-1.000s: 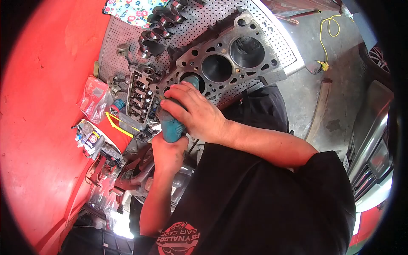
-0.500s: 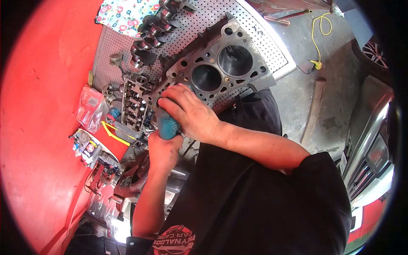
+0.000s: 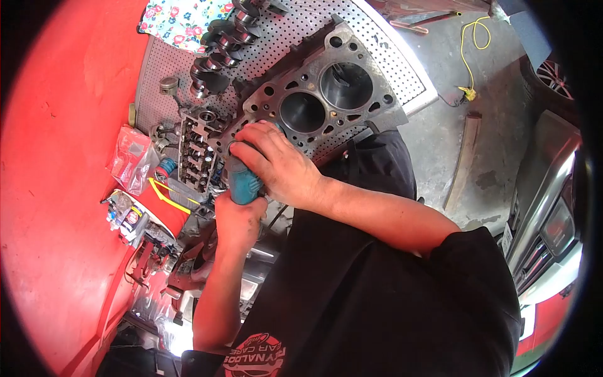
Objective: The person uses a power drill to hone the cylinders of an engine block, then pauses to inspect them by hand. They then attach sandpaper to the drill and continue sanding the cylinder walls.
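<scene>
My left hand (image 3: 237,220) is closed round the lower end of a teal power tool (image 3: 244,184). Over the tool's upper part lies my right hand (image 3: 279,160), its fingers curled round it at the near-left end of an engine block (image 3: 380,78). Two large open cylinder bores show in the block's flat top face; my right hand and the tool hide part of that end. The tool's tip is out of sight. Just left of the tool lies a cylinder head (image 3: 198,154) with its valve parts showing.
A crankshaft (image 3: 213,63), a piston (image 3: 168,86) and a flowered cloth (image 3: 182,22) rest on the perforated metal table (image 3: 402,69). Plastic-wrapped parts (image 3: 132,157) lie at the left, by a red surface. A yellow cord (image 3: 465,56) is on the floor; a vehicle (image 3: 546,220) stands at right.
Both hands and the tool have shifted very slightly left in view, along with the block and the parts on the table. The hold on the tool looks the same.
</scene>
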Action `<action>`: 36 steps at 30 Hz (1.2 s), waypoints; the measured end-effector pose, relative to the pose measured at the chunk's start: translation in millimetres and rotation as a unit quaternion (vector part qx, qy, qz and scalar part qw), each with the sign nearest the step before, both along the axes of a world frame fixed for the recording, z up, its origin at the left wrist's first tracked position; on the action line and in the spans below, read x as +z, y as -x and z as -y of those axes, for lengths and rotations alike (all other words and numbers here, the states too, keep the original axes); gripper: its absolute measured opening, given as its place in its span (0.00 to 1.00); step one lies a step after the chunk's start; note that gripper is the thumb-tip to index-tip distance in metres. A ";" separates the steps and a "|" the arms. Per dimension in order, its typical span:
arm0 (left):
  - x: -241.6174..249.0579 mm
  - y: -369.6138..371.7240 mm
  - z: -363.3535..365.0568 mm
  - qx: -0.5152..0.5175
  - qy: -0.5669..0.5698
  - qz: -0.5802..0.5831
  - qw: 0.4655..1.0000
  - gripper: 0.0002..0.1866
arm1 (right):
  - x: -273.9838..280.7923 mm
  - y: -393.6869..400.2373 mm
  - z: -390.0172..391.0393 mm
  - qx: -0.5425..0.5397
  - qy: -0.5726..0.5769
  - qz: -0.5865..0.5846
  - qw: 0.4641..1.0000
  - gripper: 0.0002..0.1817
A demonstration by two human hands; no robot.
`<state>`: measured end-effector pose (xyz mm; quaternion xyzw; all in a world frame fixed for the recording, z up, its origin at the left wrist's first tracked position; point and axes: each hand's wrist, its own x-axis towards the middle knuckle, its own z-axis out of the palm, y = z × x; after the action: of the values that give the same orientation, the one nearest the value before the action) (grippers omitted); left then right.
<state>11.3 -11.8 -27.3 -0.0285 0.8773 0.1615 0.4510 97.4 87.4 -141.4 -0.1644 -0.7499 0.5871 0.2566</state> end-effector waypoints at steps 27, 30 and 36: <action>119.7 -25.4 9.8 0.058 -0.040 -0.026 0.997 0.18 | 77.3 1.0 13.8 0.010 -0.047 -0.125 0.991 0.28; 123.1 -26.5 9.7 0.052 -0.018 -0.032 0.998 0.19 | 79.0 1.0 15.9 0.007 -0.054 -0.124 0.991 0.27; 124.8 -27.8 9.5 0.053 0.002 -0.034 0.998 0.19 | 81.1 -1.1 14.7 0.010 -0.041 -0.122 0.992 0.27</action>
<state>39.1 -21.3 97.5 -0.0703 0.8899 0.1840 0.4114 98.4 72.6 -60.3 -0.0730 -0.7381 0.5743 0.3465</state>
